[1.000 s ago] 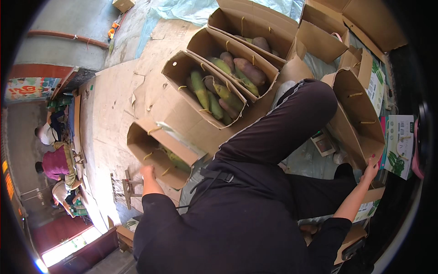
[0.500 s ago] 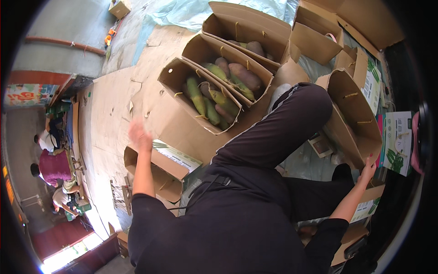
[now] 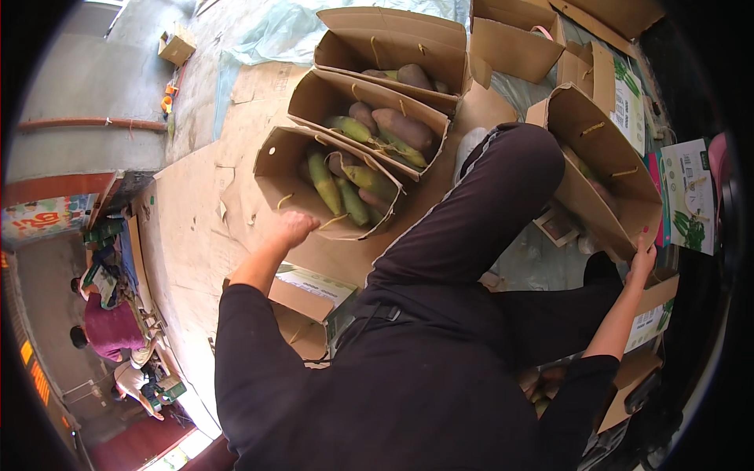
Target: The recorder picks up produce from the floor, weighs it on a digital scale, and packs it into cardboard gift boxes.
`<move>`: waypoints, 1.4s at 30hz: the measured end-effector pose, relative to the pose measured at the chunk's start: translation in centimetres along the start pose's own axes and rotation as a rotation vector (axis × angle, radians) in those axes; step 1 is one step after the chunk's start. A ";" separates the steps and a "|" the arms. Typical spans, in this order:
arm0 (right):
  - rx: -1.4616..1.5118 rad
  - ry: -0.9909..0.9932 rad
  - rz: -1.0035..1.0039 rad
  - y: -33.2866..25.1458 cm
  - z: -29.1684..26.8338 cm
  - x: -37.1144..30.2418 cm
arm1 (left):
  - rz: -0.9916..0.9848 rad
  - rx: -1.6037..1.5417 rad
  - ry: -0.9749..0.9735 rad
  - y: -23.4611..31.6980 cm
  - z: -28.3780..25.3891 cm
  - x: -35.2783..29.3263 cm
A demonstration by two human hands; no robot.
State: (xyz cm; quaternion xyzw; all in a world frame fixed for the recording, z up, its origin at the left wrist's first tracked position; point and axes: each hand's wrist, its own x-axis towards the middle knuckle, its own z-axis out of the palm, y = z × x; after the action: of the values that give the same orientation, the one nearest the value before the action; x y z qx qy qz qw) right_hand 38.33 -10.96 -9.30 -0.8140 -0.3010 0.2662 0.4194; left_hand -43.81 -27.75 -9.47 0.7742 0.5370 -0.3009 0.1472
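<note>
My left hand (image 3: 297, 228) is closed at the near side of an open cardboard box (image 3: 271, 174), with its fingertips on the yellow cord handle (image 3: 334, 221). Inside that box lie long green vegetables (image 3: 323, 179) and brown tubers that look like sweet potatoes. At the right, my right hand (image 3: 643, 257) grips the near edge of another open cardboard box (image 3: 580, 118), fingers outside its wall. That box also has yellow cord handles and some produce, partly hidden by its wall. My bent knee (image 3: 522, 161) comes between the two boxes.
Two more open boxes of similar produce, a middle one (image 3: 306, 98) and a far one (image 3: 338, 51), stand beyond the left box. A printed carton (image 3: 314, 286) lies below my left forearm. Flattened cardboard (image 3: 196, 204) covers the floor. Several people (image 3: 114, 326) work at far left.
My left hand has moved right and slightly down, from over the floor cardboard to the nearest produce box's cord handle. My right hand stays on its box; the view has shifted somewhat.
</note>
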 end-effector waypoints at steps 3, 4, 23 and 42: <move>-0.035 -0.018 0.002 0.2 0.0 0.1 | -0.068 -0.107 0.031 1.0 2.2 -3.7; -0.059 -0.015 -0.040 0.9 -0.6 0.9 | -0.057 -0.089 -0.013 1.2 3.0 -4.8; -0.033 0.009 0.016 0.5 -0.5 0.2 | -0.387 -0.472 -0.102 2.0 -7.0 -4.2; 0.048 -0.039 -0.015 -0.1 -0.4 -1.7 | 0.026 -0.092 0.086 -0.5 -9.5 11.6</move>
State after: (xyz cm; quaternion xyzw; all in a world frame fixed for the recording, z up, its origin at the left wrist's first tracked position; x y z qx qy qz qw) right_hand 37.42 -12.33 -8.71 -0.7961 -0.3088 0.2861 0.4348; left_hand -38.52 -13.74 -9.27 0.7859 0.5458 -0.2405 0.1632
